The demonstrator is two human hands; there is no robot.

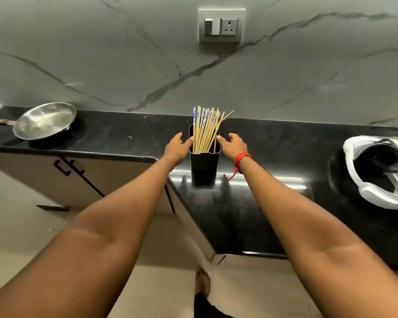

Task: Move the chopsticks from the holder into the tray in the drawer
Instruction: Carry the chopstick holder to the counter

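Observation:
A black rectangular holder (pixel 203 167) stands upright on the black counter (pixel 262 203), near the inner corner. Several wooden chopsticks (pixel 205 129) with blue-and-white patterned tops stick out of it, fanned to the right. My left hand (pixel 177 146) touches the holder's upper left rim with its fingertips. My right hand (pixel 232 145), with a red thread on the wrist, reaches the upper right rim. Both hands flank the holder with fingers spread; neither closes on a chopstick. No drawer or tray is in view.
A steel frying pan (pixel 44 123) sits on the counter at the far left. A white and black appliance (pixel 379 171) lies at the right edge. Closed cabinet doors (pixel 97 173) with dark handles are below the left counter. A wall socket (pixel 221 25) is above.

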